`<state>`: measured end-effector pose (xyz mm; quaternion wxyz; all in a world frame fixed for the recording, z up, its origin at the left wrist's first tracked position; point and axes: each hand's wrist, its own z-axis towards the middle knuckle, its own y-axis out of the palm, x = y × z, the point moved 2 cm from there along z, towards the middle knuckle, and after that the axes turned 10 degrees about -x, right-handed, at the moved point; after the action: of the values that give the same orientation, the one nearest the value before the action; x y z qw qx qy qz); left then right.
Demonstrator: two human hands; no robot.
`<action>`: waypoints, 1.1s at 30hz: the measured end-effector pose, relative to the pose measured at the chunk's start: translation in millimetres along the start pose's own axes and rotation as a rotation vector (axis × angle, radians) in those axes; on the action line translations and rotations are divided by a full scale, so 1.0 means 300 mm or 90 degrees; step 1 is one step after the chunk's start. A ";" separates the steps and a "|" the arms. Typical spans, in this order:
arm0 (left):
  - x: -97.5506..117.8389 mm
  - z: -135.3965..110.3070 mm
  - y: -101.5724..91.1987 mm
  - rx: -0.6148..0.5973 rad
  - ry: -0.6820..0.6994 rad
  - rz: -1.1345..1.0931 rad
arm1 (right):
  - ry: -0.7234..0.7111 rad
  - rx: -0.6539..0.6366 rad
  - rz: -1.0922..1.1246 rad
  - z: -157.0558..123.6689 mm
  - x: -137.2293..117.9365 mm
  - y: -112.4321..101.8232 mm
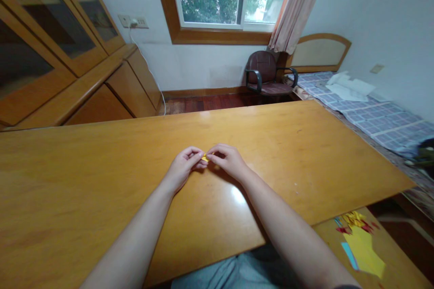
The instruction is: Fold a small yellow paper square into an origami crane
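Note:
A tiny folded piece of yellow paper [205,158] is pinched between the fingertips of both hands just above the wooden table [101,180]. My left hand [183,167] grips it from the left and my right hand [228,159] from the right, fingers curled. Most of the paper is hidden by the fingers. Both forearms reach in from the near edge of the table.
A lower wooden surface at the near right holds yellow, red and blue paper sheets and scraps [361,241]. Wooden cabinets [68,54] line the left wall. An office chair [266,72] and a bed [373,113] stand beyond the table under the window.

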<state>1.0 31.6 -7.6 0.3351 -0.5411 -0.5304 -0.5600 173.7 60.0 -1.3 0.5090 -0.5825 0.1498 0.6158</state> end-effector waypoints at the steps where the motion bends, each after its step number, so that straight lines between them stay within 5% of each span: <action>1: -0.001 0.001 -0.001 0.000 0.003 0.003 | 0.008 0.001 0.011 0.001 0.001 0.000; 15: -0.007 0.003 0.003 0.000 0.008 0.056 | 0.141 -0.009 0.278 0.003 0.017 0.018; 33: -0.008 0.001 0.008 0.014 0.043 0.104 | 0.160 -0.007 0.361 0.007 0.046 0.029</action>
<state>3.7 31.0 -9.3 0.4030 -0.5596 -0.4791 -0.5430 168.4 63.9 -16.2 0.2914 -0.5920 0.3643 0.6572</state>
